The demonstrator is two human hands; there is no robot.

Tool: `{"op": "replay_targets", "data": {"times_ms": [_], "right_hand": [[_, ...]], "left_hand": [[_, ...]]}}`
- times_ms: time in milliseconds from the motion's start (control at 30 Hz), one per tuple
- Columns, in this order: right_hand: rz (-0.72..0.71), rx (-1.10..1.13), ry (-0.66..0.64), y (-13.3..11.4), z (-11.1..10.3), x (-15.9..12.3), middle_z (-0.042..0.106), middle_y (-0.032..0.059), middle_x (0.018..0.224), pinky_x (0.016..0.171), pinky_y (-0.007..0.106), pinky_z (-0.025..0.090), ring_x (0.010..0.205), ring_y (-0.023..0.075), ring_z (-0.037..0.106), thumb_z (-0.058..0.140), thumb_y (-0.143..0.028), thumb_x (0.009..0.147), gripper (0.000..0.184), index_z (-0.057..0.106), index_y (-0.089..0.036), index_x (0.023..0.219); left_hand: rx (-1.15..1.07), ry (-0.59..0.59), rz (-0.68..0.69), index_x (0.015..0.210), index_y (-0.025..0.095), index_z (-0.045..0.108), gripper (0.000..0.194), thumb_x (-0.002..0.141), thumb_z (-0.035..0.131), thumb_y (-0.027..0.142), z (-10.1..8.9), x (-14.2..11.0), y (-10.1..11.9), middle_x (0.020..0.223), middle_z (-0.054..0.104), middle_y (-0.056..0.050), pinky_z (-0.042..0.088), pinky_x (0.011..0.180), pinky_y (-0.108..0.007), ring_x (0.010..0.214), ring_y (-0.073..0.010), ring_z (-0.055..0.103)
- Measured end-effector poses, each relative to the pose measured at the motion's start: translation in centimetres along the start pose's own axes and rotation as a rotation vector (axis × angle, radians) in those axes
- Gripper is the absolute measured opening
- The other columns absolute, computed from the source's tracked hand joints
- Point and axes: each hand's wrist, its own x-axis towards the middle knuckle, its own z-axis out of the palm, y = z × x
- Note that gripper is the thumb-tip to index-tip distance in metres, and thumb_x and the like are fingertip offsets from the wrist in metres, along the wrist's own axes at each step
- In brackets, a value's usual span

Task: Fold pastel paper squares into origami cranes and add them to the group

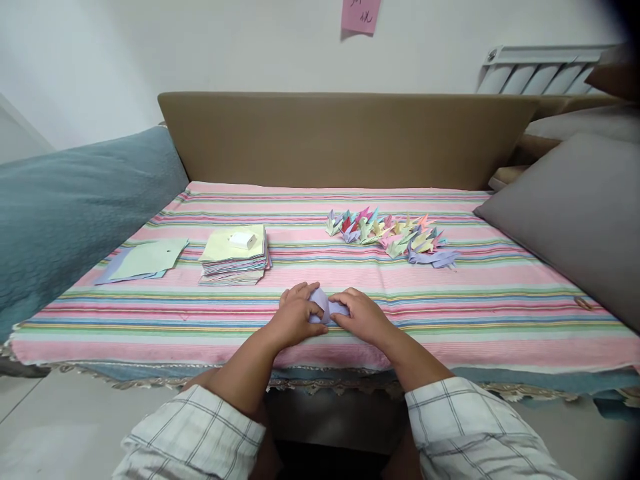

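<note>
A partly folded piece of lavender origami paper (pixel 321 303) lies on the striped cloth close to the front edge. My left hand (pixel 300 313) grips its left side, thumb and fingers closed around a raised flap. On the other side, my right hand (pixel 361 316) pinches the paper's right end between thumb and fingers. Parts of the paper are hidden under both hands. Beyond my right hand sits a cluster of folded paper cranes (pixel 390 233) in many colours. Behind my left hand rises a tall stack of square paper sheets (pixel 234 257), with a small white block (pixel 243 240) on top.
A few loose sheets (pixel 147 259) lie at the left. The striped cloth (pixel 320 200) covers the seat, bounded by a brown backrest (pixel 325 140), a blue armrest (pixel 85 193) and a grey cushion (pixel 575 207). A small brown object (pixel 583 304) rests at the right.
</note>
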Motion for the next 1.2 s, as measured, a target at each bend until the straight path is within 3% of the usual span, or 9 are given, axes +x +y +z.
{"op": "replay_targets", "data": {"times_ms": [233,367,533,900,1200], "right_hand": [[-0.015,-0.011,-0.026,0.1,0.0,0.1,0.057,0.0044,0.092,0.078,0.027,0.039,0.090,0.0182,0.053,0.060,-0.024,0.076,0.034,0.062,-0.022,0.110],[-0.005,-0.022,-0.021,0.2,0.1,0.1,0.056,0.0044,0.093,0.078,0.027,0.039,0.089,0.0182,0.053,0.061,-0.026,0.076,0.040,0.059,-0.023,0.116],[-0.006,-0.072,-0.054,0.1,0.0,0.1,0.055,0.0049,0.092,0.077,0.027,0.038,0.089,0.0182,0.052,0.059,-0.026,0.079,0.042,0.057,-0.023,0.120],[-0.056,-0.232,-0.015,-0.4,0.1,-0.6,0.055,0.0057,0.092,0.080,0.028,0.037,0.089,0.0192,0.051,0.053,-0.024,0.084,0.033,0.058,-0.021,0.117],[-0.069,-0.318,-0.019,-0.9,0.1,-0.7,0.056,0.0073,0.093,0.078,0.029,0.038,0.088,0.0203,0.051,0.051,-0.026,0.086,0.031,0.058,-0.021,0.116]], "left_hand": [[-0.032,0.045,0.023,0.086,0.028,0.072,0.026,0.063,0.076,0.038,0.3,0.2,-0.8,0.145,0.036,-0.003,0.024,0.107,-0.051,0.132,-0.0341,0.031],[-0.033,0.071,0.032,0.103,0.024,0.065,0.048,0.059,0.078,0.040,0.3,0.3,-0.8,0.145,0.036,-0.008,0.027,0.106,-0.049,0.130,-0.0335,0.035],[-0.069,0.085,0.035,0.119,0.027,0.055,0.067,0.058,0.079,0.039,0.3,0.5,-0.8,0.139,0.045,-0.007,0.027,0.106,-0.048,0.129,-0.0303,0.036],[-0.092,0.071,0.022,0.113,0.031,0.062,0.060,0.057,0.080,0.041,0.0,0.8,-0.7,0.142,0.041,-0.007,0.027,0.106,-0.045,0.129,-0.0292,0.037],[-0.093,0.077,0.042,0.120,0.028,0.055,0.070,0.056,0.079,0.041,0.2,1.0,-1.1,0.136,0.049,-0.007,0.027,0.106,-0.044,0.128,-0.0281,0.039]]}}
